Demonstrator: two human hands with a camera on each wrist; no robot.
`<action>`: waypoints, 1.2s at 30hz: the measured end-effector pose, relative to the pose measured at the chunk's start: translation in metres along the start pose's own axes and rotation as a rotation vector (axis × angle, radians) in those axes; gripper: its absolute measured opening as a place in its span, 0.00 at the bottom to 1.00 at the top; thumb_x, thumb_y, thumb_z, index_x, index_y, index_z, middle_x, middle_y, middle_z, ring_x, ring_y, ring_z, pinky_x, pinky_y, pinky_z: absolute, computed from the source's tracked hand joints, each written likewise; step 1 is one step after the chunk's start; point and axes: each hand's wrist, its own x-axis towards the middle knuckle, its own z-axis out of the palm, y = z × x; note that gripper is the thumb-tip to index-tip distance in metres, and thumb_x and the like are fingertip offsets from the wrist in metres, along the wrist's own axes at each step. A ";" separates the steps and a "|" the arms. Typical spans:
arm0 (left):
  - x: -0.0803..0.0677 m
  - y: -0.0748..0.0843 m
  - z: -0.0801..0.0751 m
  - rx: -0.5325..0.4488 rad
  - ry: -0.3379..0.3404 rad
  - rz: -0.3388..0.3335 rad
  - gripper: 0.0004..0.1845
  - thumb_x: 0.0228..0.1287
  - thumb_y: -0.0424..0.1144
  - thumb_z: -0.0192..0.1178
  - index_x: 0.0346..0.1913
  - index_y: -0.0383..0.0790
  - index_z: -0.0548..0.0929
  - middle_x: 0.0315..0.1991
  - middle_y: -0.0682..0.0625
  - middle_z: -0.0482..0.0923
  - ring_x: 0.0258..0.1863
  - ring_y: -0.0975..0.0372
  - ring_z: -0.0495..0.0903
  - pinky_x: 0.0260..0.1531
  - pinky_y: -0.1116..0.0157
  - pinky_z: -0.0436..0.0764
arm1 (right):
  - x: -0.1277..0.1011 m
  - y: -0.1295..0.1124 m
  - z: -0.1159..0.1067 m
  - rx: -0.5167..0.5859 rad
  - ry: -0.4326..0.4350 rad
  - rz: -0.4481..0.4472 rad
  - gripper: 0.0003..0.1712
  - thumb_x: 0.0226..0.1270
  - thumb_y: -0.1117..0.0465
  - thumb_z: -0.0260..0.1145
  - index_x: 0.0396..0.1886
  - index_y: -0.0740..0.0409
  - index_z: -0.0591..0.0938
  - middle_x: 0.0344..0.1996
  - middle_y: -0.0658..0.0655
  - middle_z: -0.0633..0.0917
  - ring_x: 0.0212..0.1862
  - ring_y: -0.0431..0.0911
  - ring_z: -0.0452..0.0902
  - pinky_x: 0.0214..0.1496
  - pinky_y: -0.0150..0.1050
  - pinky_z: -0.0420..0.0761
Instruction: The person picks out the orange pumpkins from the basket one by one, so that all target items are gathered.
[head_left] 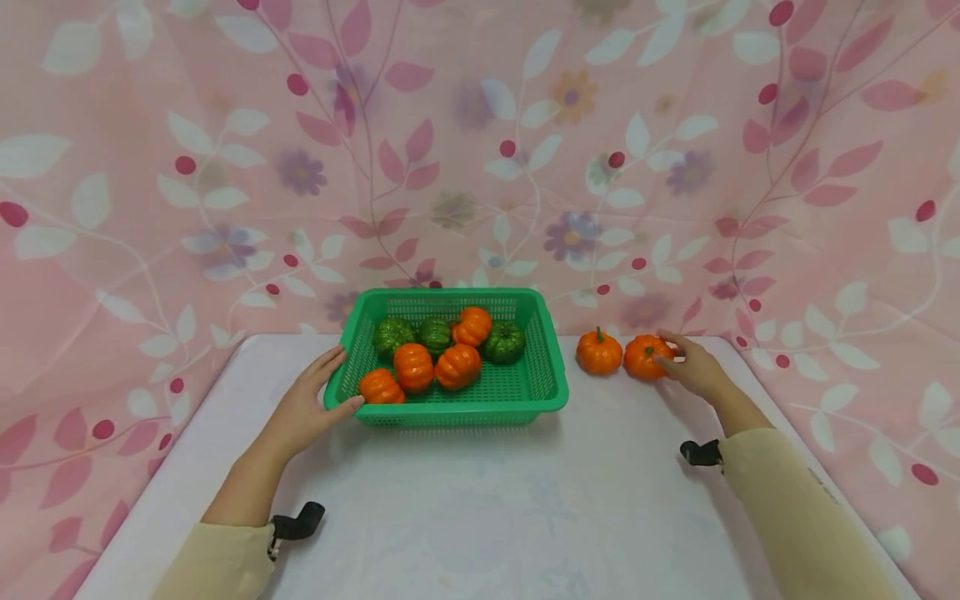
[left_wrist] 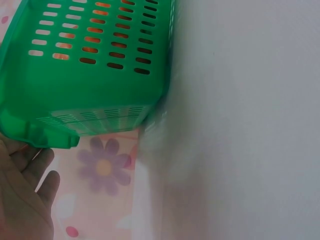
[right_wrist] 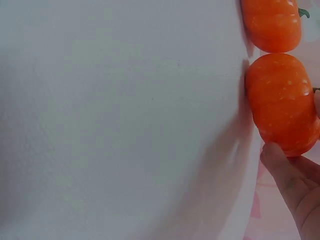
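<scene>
Looking from the head view, I'm seeing the whole green plastic basket [head_left: 480, 407] sitting on the white-covered bench [head_left: 465, 508], with four orange mini pumpkins [head_left: 458, 367] and three green mini pumpkins [head_left: 503, 342] lying inside. The left wrist view is only giving me its slotted end wall, orange showing through the holes. The right wrist view is skipping the basket and showing two more pumpkins up close.

Fingers-wise, the left hand [head_left: 303, 408] is spreading loosely, nearly straight, touching the basket's left end with the thumb resting by the near corner. The right hand [head_left: 697, 367] is curling part-closed around the right-hand loose pumpkin [head_left: 647, 358] on the bench, just beside the stemmed pumpkin [head_left: 599, 352].

The basket's lip is hiding some left fingertips in the wrist shot. The right wrist frame is cutting off the stemmed pumpkin and most of the hand, so how firmly it's gripping, I can't tell.
</scene>
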 end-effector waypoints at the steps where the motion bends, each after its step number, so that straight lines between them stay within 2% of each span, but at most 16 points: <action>1: 0.000 0.000 0.000 -0.001 0.000 -0.002 0.46 0.64 0.54 0.67 0.77 0.36 0.60 0.79 0.44 0.52 0.75 0.39 0.53 0.65 0.31 0.58 | 0.000 0.000 0.001 0.010 0.000 0.008 0.41 0.76 0.48 0.60 0.80 0.56 0.56 0.68 0.79 0.64 0.59 0.69 0.75 0.61 0.62 0.75; 8: -0.001 0.001 0.000 -0.008 0.001 -0.005 0.46 0.64 0.55 0.67 0.77 0.36 0.60 0.79 0.45 0.52 0.75 0.39 0.53 0.64 0.31 0.58 | 0.003 0.002 0.003 -0.004 0.023 0.004 0.37 0.79 0.51 0.56 0.79 0.60 0.56 0.71 0.76 0.61 0.67 0.74 0.61 0.63 0.66 0.70; 10: -0.001 0.001 0.000 -0.006 0.004 0.001 0.46 0.64 0.54 0.67 0.77 0.35 0.60 0.79 0.44 0.52 0.75 0.39 0.53 0.64 0.31 0.58 | 0.002 0.002 0.004 0.001 0.028 0.013 0.36 0.79 0.51 0.55 0.78 0.62 0.58 0.72 0.76 0.60 0.67 0.74 0.60 0.64 0.67 0.69; 16: 0.000 0.001 0.000 -0.001 0.009 0.014 0.46 0.64 0.53 0.67 0.77 0.35 0.60 0.79 0.43 0.52 0.75 0.39 0.54 0.64 0.31 0.58 | 0.002 0.003 0.005 0.028 0.018 0.055 0.35 0.80 0.51 0.54 0.77 0.64 0.60 0.73 0.75 0.60 0.69 0.73 0.59 0.66 0.67 0.66; 25: -0.001 0.000 0.000 -0.002 0.002 0.009 0.46 0.64 0.54 0.67 0.77 0.35 0.60 0.79 0.43 0.52 0.75 0.38 0.53 0.65 0.31 0.58 | 0.003 0.004 0.009 0.020 0.032 0.051 0.37 0.80 0.47 0.53 0.77 0.65 0.60 0.73 0.75 0.60 0.69 0.74 0.59 0.66 0.67 0.66; 36: -0.001 0.000 0.000 -0.002 0.000 0.006 0.46 0.65 0.54 0.67 0.78 0.35 0.59 0.79 0.44 0.51 0.75 0.39 0.52 0.65 0.31 0.57 | 0.005 0.003 0.012 0.017 0.060 0.046 0.37 0.78 0.46 0.56 0.76 0.64 0.63 0.72 0.73 0.64 0.67 0.71 0.63 0.64 0.64 0.71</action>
